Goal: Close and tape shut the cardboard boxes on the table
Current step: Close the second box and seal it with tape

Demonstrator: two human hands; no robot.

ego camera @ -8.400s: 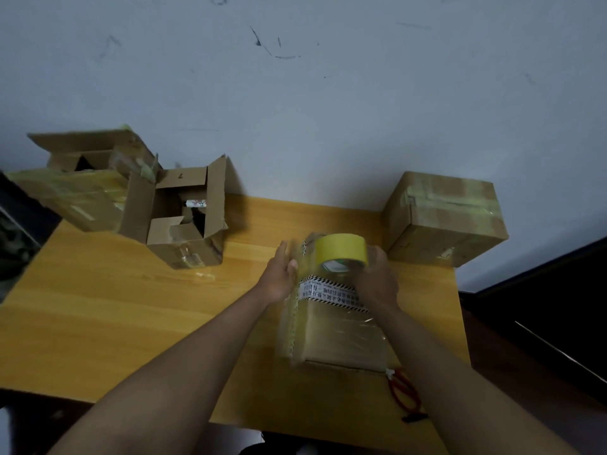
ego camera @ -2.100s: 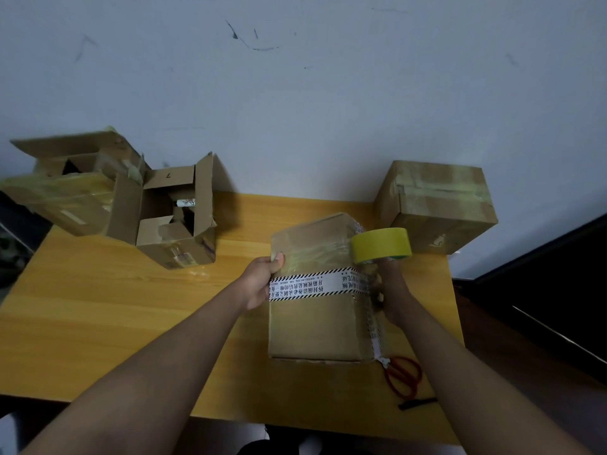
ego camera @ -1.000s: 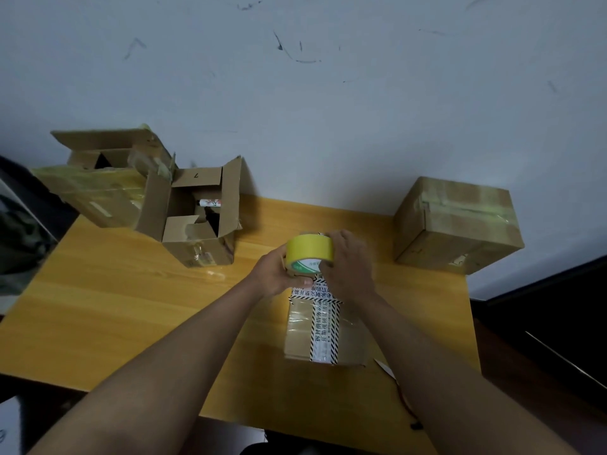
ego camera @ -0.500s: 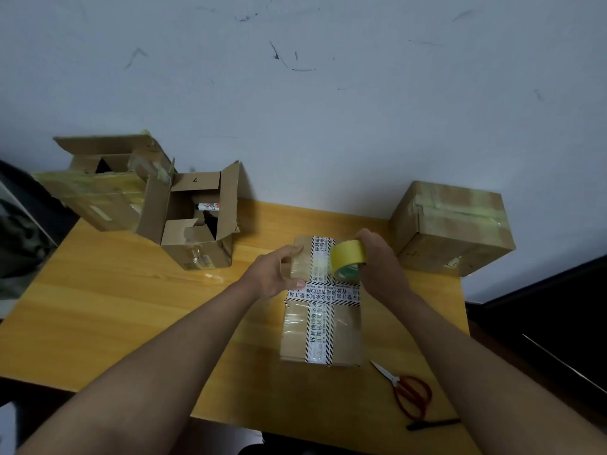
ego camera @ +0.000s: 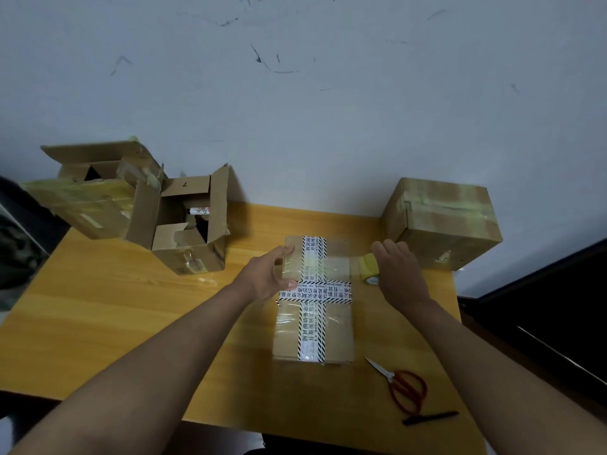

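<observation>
Cardboard box [ego camera: 313, 300] between the hands, flat on the counter [ego camera: 131, 307]. Head view: left hand [ego camera: 267, 277] gripping the box's far left corner; right hand [ego camera: 399, 274] curled round the yellow tape roll [ego camera: 368, 272], now carried off the box's right edge, half a second ago still above the lid. Clear strip stretched across the far end. Probably cutting next; scissors [ego camera: 402, 385] near the right forearm. Two open boxes [ego camera: 131, 205] beyond the left hand, untaped.

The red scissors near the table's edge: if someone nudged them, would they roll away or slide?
The scissors lie flat on the wooden table, so they would probably slide, not roll. They look stiff, blades closed. Lying close to the front edge, a firm push might send them off.
</observation>
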